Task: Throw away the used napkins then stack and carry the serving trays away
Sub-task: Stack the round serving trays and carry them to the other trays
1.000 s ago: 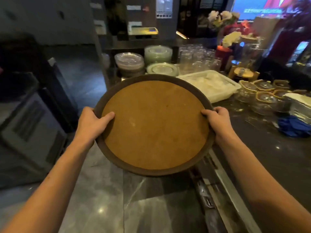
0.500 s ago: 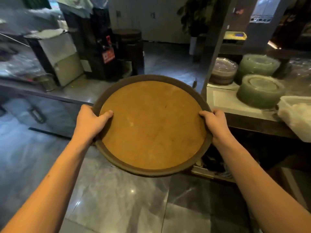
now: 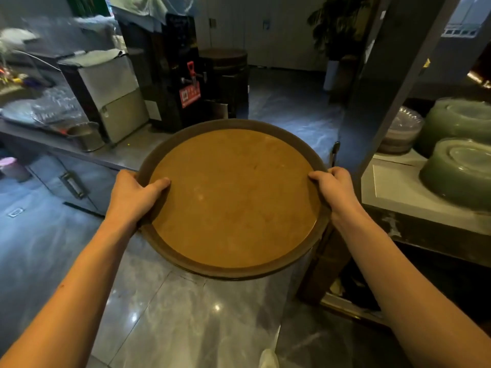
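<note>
glossy grey marble floor tiles (image 3: 186, 314) fill the lower view, with a dark steel surface (image 3: 111, 155) running along the left, carrying a small metal pot (image 3: 85, 135) and a boxy steel appliance (image 3: 111, 94). to the right, a pale shelf (image 3: 398, 187) holds stacks of upturned green glass plates (image 3: 462, 171).

the round brown serving tray with a cork-coloured inner face (image 3: 233, 197) is held level in mid-air at chest height, over the floor and clear of both the surface and the shelf. the left hand (image 3: 132, 197) clamps the tray's left rim, thumb laid on the inner face and fingers hidden beneath. the right hand (image 3: 337, 192) wraps the right rim the same way. the top tray is bare, with no napkins on it; whether more trays sit stacked under it cannot be told from above.

this looks like the carrying step, the last part of the task. the next move calls for keeping the tray flat, steering between the surface and the shelf post, and finding a free spot to set it down.
</note>
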